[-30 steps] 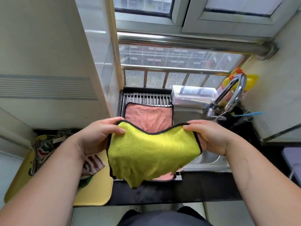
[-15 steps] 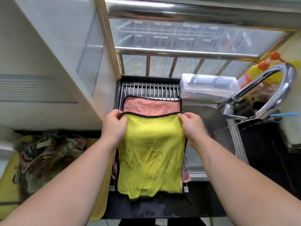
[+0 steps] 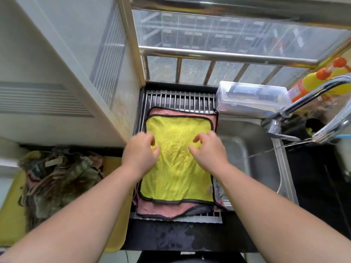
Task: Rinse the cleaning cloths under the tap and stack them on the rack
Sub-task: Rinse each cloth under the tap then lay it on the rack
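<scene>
Now I see left hand (image 3: 141, 151) and right hand (image 3: 208, 151) loose, grasping nothing, over yellow cloth (image 3: 176, 173) lying flat on pink cloth (image 3: 152, 207), rack (image 3: 180, 100) beyond both hands.

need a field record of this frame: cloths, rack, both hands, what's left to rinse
top cloth: yellow cloth, spread flat on the pink cloth
bottom cloth: pink cloth, lying on the rack, edges showing
rack: metal bars, across the left part of the sink
left hand: over yellow cloth's left edge, fingers loosely curled, gripping nothing
right hand: over yellow cloth's right side, gripping nothing
remaining: patterned cloth pile on yellow tray, left of rack
</scene>
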